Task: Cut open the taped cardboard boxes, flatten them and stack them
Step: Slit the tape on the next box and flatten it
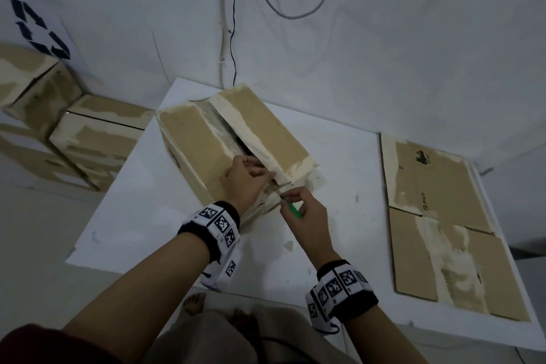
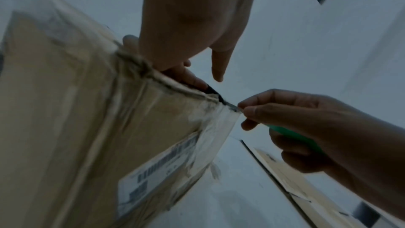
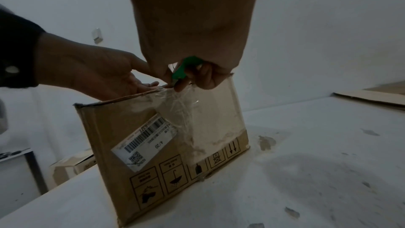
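Note:
A tan cardboard box (image 1: 206,139) stands on the white table (image 1: 141,230), its top seam slit open along most of its length. My left hand (image 1: 245,177) rests on the near end of the top, fingers lying by the slit. My right hand (image 1: 301,207) grips a green-handled knife (image 1: 294,211), blade at the seam's near end where clear tape wraps over the edge. In the left wrist view the right hand (image 2: 306,119) holds the knife (image 2: 293,134) at the box (image 2: 65,110) corner. The right wrist view shows the knife (image 3: 184,68) above the box's (image 3: 175,145) taped, labelled end face and the left hand (image 3: 98,72) on the top edge.
Flattened cardboard (image 1: 437,216) lies at the table's right side. Several unflattened boxes (image 1: 97,133) are piled on the floor at the left beneath a recycling sign (image 1: 38,29). Cables (image 1: 233,38) hang down the wall behind the table. My bare feet show under the near table edge.

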`<state>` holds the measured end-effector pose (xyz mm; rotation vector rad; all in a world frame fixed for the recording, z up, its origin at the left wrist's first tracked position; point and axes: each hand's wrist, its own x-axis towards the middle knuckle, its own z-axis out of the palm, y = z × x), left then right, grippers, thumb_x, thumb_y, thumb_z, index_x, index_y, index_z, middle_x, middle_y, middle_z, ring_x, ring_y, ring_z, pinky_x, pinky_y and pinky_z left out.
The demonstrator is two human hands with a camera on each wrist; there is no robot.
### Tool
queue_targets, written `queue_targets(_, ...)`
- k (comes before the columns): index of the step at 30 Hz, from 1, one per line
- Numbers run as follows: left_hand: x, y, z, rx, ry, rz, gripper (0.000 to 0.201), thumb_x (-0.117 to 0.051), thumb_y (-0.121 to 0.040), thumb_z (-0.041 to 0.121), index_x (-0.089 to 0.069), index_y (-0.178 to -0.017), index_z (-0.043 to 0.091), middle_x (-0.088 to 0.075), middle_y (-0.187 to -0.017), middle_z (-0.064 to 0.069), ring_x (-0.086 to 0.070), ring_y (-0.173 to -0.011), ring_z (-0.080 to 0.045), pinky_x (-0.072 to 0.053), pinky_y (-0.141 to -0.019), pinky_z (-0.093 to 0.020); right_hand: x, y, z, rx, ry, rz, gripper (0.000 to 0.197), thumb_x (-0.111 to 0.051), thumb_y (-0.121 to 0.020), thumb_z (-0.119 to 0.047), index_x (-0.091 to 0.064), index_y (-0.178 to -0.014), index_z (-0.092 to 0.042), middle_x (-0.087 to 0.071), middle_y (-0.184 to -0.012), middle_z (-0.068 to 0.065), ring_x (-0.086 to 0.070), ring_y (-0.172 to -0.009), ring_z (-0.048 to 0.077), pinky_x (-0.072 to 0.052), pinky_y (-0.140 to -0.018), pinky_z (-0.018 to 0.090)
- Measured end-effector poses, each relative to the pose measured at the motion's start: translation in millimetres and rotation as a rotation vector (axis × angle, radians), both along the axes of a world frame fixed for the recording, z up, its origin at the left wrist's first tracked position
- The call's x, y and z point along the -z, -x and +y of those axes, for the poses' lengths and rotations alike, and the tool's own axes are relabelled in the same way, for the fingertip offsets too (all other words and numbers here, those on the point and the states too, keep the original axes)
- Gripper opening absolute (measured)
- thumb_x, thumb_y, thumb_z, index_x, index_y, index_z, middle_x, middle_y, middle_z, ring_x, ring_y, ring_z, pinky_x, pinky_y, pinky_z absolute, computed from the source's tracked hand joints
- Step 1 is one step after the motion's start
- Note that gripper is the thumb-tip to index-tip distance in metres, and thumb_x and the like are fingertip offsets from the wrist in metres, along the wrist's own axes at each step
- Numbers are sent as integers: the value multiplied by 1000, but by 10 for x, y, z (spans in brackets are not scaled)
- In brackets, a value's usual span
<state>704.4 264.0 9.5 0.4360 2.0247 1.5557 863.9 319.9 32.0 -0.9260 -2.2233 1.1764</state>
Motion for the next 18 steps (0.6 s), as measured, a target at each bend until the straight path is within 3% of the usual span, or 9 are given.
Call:
queue_targets(4, 10, 48, 31, -4, -45, -138, 68, -84, -43, 63, -50, -93, 31, -73, -79, 9, -67, -96, -15, -46, -100, -45, 28, 52, -1, -7, 4, 52, 8, -67, -87, -8, -61, -84, -13, -63, -81, -6, -51, -65, -1, -36, -61, 10)
queue_targets(6, -32, 63, 49, 13, -3, -142, 63, -84, -46, 63, -51, -90, 33, -71, -86, 7, -67, -94, -14, -46, -99, -43, 25, 86, -3, -2, 32, 78, 12, -66, -87, -5, -58, -80, -10, -61, -77, -2, -49, -64, 1, -36, -60, 10)
queue_targets(8, -35, 67, 71, 106, 60, -86, 56, -78, -49, 71, -56, -83, 32, -68, -82, 10, -64, -90, -14, -44, -100, -43, 30, 117, -1, -5, 34, 97, 16, -64, -88, -2, -53, -77, -5, -56, -75, 4, -46, -64, 3, -34, -60, 10)
queue_targets(11, 13, 41, 104, 167, 47, -89, 41, -80, -61, 54, -57, -75, 24, -61, -70, 7, -60, -77, -19, -46, -92, -51, 86, 126, 6, 8, 6, 88, 20, -63, -88, -1, -48, -74, -3, -50, -74, 8, -43, -65, 4, -33, -59, 12)
queue_targets(15, 9, 43, 125, 132, 58, -71, 36, -81, -69, 37, -51, -81, 23, -59, -72, 7, -60, -78, -18, -50, -92, -48, 128, 117, 4, 27, -44, 62, 23, -64, -88, -2, -47, -73, -8, -48, -73, 6, -41, -66, 3, -32, -59, 13)
queue_targets(18, 11, 42, 132, 122, 46, -80, 32, -81, -75, 27, -50, -83, 23, -59, -73, 6, -61, -79, -18, -52, -87, -44, 90, 196, 36, -3, -54, 71, 34, -61, -89, 0, -44, -72, -24, -47, -74, 4, -44, -68, 3, -34, -61, 12)
